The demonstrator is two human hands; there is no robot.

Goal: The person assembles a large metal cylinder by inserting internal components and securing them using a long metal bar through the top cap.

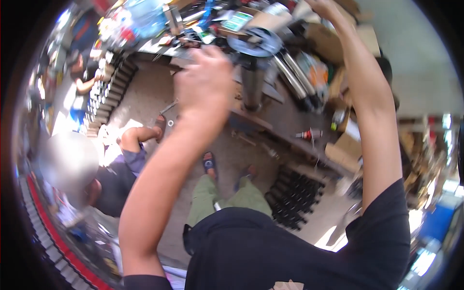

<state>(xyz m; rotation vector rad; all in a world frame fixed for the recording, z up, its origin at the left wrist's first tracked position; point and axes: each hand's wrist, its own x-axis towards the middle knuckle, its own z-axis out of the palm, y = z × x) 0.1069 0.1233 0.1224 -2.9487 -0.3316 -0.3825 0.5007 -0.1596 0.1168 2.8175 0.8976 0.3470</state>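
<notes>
Left hand: raised, blurred, grip loosely apart, empty, just beside the steel post.
Right hand: at the top edge, grip cannot be told.
Post: upright, long axis vertical, round plate on top, by the cluttered tabletop edge.
Open room: bare floor left of the post.

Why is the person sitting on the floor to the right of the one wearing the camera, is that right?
Not quite. In the head view the seated person is on the floor to the left of the camera wearer, below the raised left hand, not to the right.

Round grey metal disc w/ dark centre, flat atop upright steel cylinder.
</notes>
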